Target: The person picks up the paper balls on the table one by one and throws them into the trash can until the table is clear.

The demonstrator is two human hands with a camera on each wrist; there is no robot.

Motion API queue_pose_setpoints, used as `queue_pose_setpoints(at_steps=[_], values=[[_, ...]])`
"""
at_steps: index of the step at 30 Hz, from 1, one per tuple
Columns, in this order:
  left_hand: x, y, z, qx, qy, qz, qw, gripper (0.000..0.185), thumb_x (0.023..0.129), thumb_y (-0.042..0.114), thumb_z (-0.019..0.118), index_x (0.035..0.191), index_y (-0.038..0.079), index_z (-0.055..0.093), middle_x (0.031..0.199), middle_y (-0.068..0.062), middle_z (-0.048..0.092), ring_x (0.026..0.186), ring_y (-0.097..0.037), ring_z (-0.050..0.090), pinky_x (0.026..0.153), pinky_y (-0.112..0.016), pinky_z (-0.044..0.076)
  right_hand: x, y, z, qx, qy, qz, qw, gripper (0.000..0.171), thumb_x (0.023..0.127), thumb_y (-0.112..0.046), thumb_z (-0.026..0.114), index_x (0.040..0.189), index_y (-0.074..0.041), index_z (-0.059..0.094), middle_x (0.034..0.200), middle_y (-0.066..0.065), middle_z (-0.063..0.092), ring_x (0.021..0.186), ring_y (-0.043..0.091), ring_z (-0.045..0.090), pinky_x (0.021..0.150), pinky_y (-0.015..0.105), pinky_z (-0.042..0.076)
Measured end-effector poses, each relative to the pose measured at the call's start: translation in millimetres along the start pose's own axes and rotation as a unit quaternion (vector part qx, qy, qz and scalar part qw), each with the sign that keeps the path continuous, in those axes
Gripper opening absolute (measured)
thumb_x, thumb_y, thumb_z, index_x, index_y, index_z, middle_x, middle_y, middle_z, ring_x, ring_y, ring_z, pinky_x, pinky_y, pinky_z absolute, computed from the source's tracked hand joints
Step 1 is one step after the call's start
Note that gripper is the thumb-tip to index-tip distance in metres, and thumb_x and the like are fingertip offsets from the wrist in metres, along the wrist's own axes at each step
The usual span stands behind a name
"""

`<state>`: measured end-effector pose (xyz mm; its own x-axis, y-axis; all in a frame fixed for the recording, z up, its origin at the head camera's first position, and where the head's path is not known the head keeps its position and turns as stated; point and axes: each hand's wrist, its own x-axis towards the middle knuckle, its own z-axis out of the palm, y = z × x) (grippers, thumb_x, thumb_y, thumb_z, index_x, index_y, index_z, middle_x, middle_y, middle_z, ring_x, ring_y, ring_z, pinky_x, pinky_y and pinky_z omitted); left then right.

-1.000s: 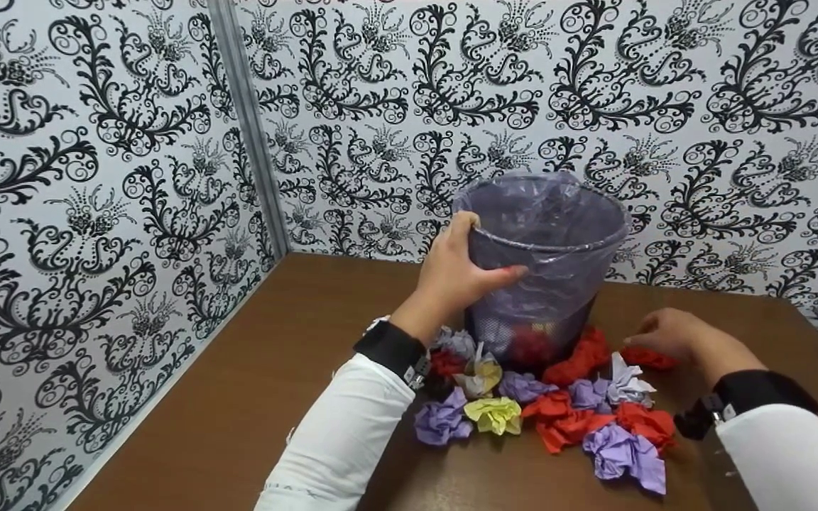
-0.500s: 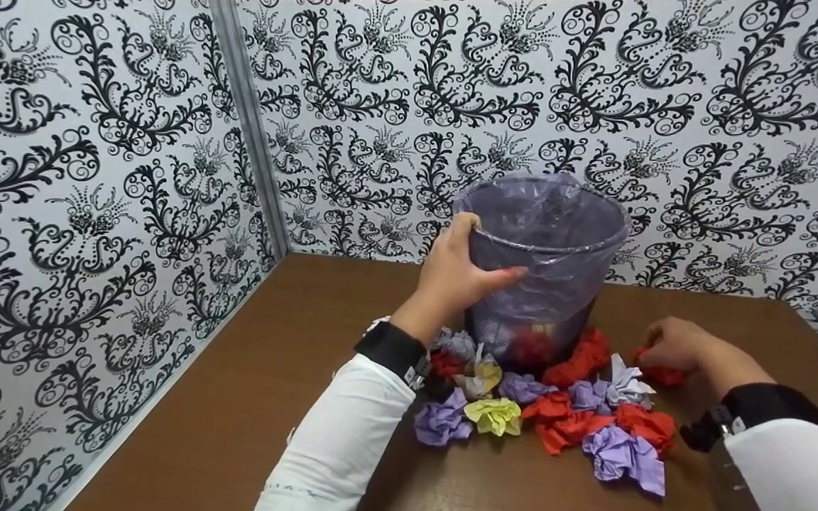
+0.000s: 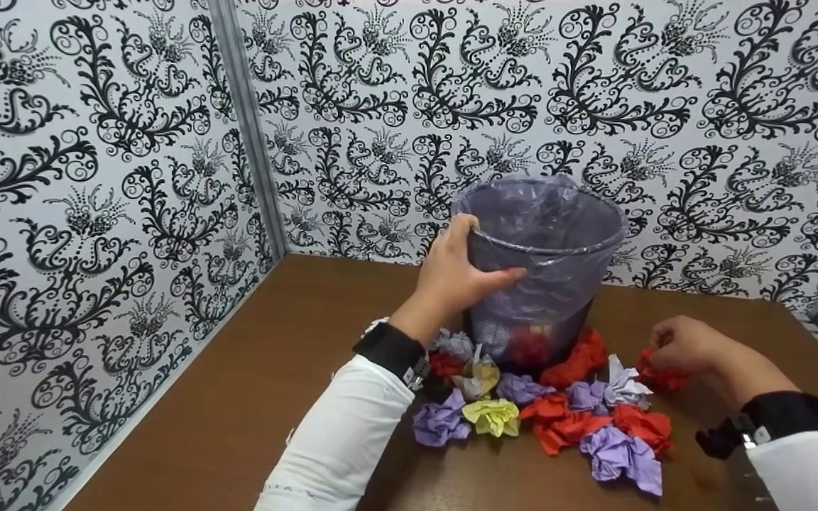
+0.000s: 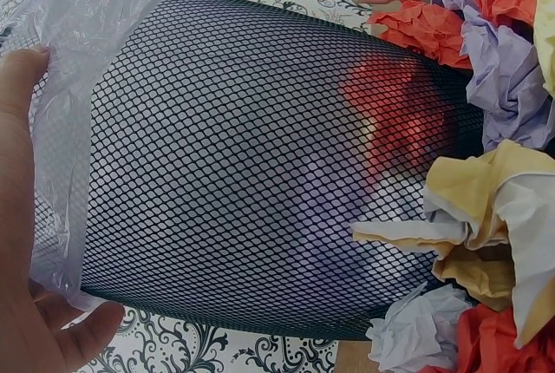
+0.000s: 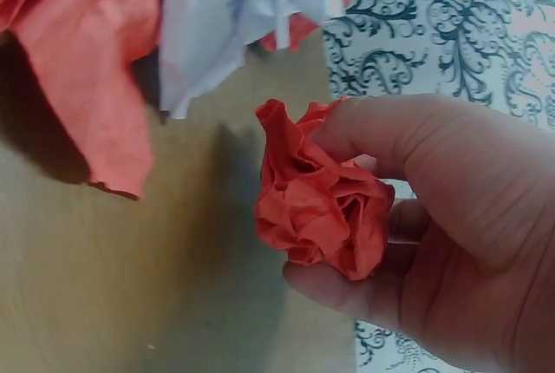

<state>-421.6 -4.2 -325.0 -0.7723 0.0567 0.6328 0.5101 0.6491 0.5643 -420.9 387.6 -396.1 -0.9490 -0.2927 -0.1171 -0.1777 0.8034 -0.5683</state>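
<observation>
Head view: your brown table sits in a corner of black-and-white patterned walls. On it stands a black mesh wastebasket lined with a thin lilac plastic bag, tilted a little toward you. Crumpled paper balls in red, lilac and yellow lie around its near side, some touching its base.

Left wrist view adds what the head view cannot: through the mesh you see red and lilac paper already inside the basket, and a yellow-and-white ball presses against its wall.

Right wrist view alone shows the red paper ball clearly: it is clear of the tabletop, in your fingers.

Your left hand grips the basket's rim, thumb across the outer wall, fingers curled over the edge onto the bag; forearm reaches forward in a white sleeve.

Your right hand is low, right of the basket, just beside the pile, fingers and thumb curled round the red paper ball, pinching it.
</observation>
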Motion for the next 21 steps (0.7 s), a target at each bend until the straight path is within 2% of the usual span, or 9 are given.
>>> queue_pose_setpoints(at_steps=[6, 11, 16, 21], values=[[-0.2, -0.1, -0.3, -0.001, 0.001, 0.001, 1.0000, 0.088, 0.046, 0.090, 0.065, 0.109, 0.033, 0.044, 0.099, 0.014, 0.052, 0.087, -0.007, 0.053, 0.072, -0.030, 0.048, -11.1, -10.4, -20.9, 0.019, -0.023, -0.034, 0.999, 0.006, 0.078, 0.000, 0.062, 0.082, -0.002, 0.059, 0.071, 0.011, 0.067, 0.055, 0.025, 0.064, 0.049, 0.039, 0.055], [0.0, 0.0, -0.3, -0.008, 0.000, 0.005, 1.0000, 0.088, 0.046, 0.089, 0.066, 0.109, 0.033, 0.044, 0.099, 0.014, 0.053, 0.088, -0.007, 0.053, 0.072, -0.030, 0.049, -23.2, -27.4, -40.0, 0.000, -0.008, -0.064, 0.998, 0.012, 0.079, -0.006, 0.067, 0.087, -0.001, 0.060, 0.074, 0.011, 0.067, 0.058, 0.026, 0.065, 0.052, 0.039, 0.056], [-0.2, 0.1, -0.2, -0.010, 0.001, 0.005, 0.9999, 0.087, 0.046, 0.089, 0.066, 0.109, 0.033, 0.044, 0.100, 0.014, 0.052, 0.088, -0.007, 0.053, 0.073, -0.030, 0.048, -38.8, -56.1, -63.1, -0.010, 0.009, -0.086, 0.996, 0.014, 0.081, -0.010, 0.069, 0.090, -0.004, 0.060, 0.078, 0.012, 0.068, 0.061, 0.025, 0.065, 0.051, 0.037, 0.056], [0.0, -0.1, -0.3, -0.008, 0.004, 0.003, 1.0000, 0.087, 0.046, 0.089, 0.066, 0.109, 0.034, 0.044, 0.099, 0.014, 0.052, 0.088, -0.008, 0.053, 0.072, -0.030, 0.048, -54.2, -95.2, -90.1, -0.037, 0.044, -0.097, 0.994, 0.015, 0.082, -0.012, 0.071, 0.093, -0.008, 0.063, 0.080, 0.010, 0.069, 0.064, 0.026, 0.066, 0.055, 0.037, 0.057]])
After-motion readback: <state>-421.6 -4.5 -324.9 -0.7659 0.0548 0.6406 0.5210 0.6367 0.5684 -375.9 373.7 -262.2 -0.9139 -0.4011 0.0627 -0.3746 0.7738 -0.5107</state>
